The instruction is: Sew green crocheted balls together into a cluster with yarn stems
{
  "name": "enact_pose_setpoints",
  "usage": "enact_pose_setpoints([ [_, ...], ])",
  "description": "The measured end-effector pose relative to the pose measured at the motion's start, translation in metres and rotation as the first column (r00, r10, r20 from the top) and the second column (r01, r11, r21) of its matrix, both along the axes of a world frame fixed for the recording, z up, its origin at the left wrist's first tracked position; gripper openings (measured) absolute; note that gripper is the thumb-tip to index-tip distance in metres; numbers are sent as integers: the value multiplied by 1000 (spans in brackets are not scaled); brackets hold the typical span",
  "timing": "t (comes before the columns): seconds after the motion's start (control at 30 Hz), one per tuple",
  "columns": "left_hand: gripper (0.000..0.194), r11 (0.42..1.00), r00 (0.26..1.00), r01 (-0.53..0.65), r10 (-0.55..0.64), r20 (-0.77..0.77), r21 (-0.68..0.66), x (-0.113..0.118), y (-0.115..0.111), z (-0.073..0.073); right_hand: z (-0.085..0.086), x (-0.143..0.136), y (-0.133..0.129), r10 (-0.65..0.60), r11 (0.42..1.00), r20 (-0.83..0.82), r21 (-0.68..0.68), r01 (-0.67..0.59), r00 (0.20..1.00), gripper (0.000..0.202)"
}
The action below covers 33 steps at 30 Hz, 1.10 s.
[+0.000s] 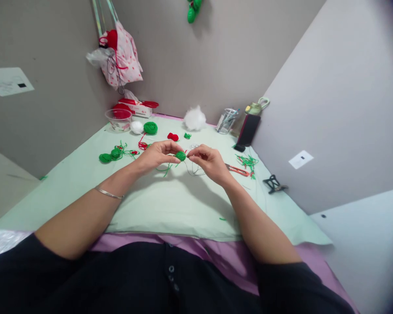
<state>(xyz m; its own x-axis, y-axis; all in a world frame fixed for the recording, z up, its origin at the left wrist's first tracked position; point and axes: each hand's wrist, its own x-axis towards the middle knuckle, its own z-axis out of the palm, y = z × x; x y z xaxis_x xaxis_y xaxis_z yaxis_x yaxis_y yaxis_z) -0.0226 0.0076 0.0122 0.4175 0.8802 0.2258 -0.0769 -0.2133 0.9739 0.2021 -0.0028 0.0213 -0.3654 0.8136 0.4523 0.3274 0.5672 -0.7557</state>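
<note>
Shirt: dark, buttoned (131,279); yours, nearest.
Tabletop: pale green cloth (183,205), holding the work and supplies.
Left hand (157,155): gripping a small green wool piece (180,155) between thumb and fingers, above the cloth.
Right hand (211,161): fingertips pinched together just beside that piece; what they hold, you cannot tell from here.
Joined green pieces (109,155): on the cloth to your left, shaped, loose ends untrimmed.
Progress: judged partway; the piece in your left hand looks rounded, but a thin dark thread (194,174) hangs loose below your hands. Loose ends appear left to tidy.
Bag, pink-spotted (129,56): hanging on the wall; red wool (112,39) at its mouth.
Box, red and white (142,109): a white tissue sticking out.
Tub, clear (119,124): red wool ball (122,112) inside.
Cup, clear (223,124): slender tools standing inside, kinds unclear.
</note>
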Motion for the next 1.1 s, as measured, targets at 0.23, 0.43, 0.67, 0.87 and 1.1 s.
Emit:
enact_pose_setpoints([
  [0.23, 34, 1000, 999, 4, -3, 34, -23, 3, -3, 1, -3, 1, 5, 52, 997, -55, -60, -55, 997, 13],
  [0.43, 35, 1000, 1000, 6, -6, 17, -9, 2, -1, 0, 2, 8, 5, 97, 992, -11, -81, -98, 995, 20],
  [0.67, 35, 1000, 1000, 21, -21, 21, 5, 2, -2, 0, 2, 5, 6, 125, 973, -98, -183, -142, 987, 29],
  [0.87, 35, 1000, 1000, 8, -8, 30, 0, 3, -1, -2, -5, -2, 7, 95, 953, -223, -261, -153, 970, 32],
  [1.1, 32, 1000, 999, -7, 7, 48, 0, 7, -3, -4, -7, -7, 6, -2, 968, -210, -246, -51, 978, 27],
])
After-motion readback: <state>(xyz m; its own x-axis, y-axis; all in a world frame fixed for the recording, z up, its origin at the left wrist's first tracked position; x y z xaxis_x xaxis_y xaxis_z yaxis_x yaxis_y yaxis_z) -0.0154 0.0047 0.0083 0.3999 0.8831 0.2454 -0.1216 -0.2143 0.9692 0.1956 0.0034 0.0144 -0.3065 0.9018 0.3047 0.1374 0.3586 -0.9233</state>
